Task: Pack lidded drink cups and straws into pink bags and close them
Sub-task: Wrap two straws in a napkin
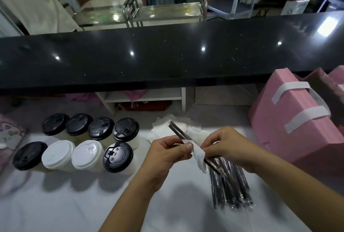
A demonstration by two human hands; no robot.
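The pair of dark wrapped straws [178,132] is in your hands, raised just above the white counter [74,203], with a white napkin [200,154] folded round its middle. Your left grip [167,149] pinches the pair and the napkin's edge between thumb and curled fingers. Your right grip [225,144] is curled round the napkin and the lower end of the pair, fingers closed on it. Directly beneath the right grip lies a loose pile of wrapped straws [230,185], and just behind both hands sits a small heap of napkins [163,129]. Eight lidded cups [87,154] stand in two rows at your left, six with black lids and two with white, none of them in hand. The pink bags [290,120] lie flat in a banded stack at your right, under the edge of the black ledge [167,54]; no bag appears opened. Assessment: the task stands at an early stage. You are preparing a straw-and-napkin bundle. No cup is bagged in view, and the opening, loading and closing of every bag are outstanding.
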